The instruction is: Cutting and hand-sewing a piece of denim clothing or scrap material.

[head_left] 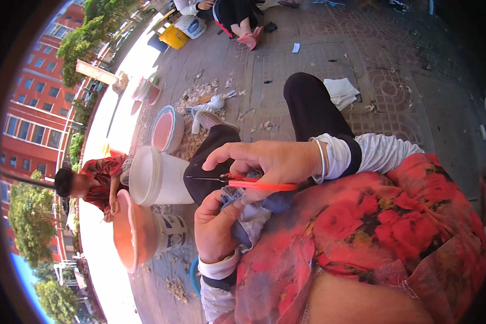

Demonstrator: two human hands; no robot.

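My right hand (pixel 278 162) grips a pair of scissors (pixel 262 185) with orange-red handles; the narrow blades point left, nearly closed. A white bangle circles that wrist. My left hand (pixel 216 227) is closed on a crumpled piece of blue denim cloth (pixel 248 229), greyish on one side, pinching it between thumb and fingers. The cloth bunches just under the scissors, against my right fingers. Whether the blades touch the cloth is hard to tell. Both hands are above my lap, in front of red patterned clothing (pixel 356 232).
Beyond my knees stand a white bucket (pixel 170 181), a pink basin (pixel 164 132) and an orange basin (pixel 125 232) beside a printed pail (pixel 170 233). Pale scraps (pixel 200 92) and a white cloth (pixel 340 93) lie on the paving. One person (pixel 100 183) sits at left, another (pixel 235 16) at the top.
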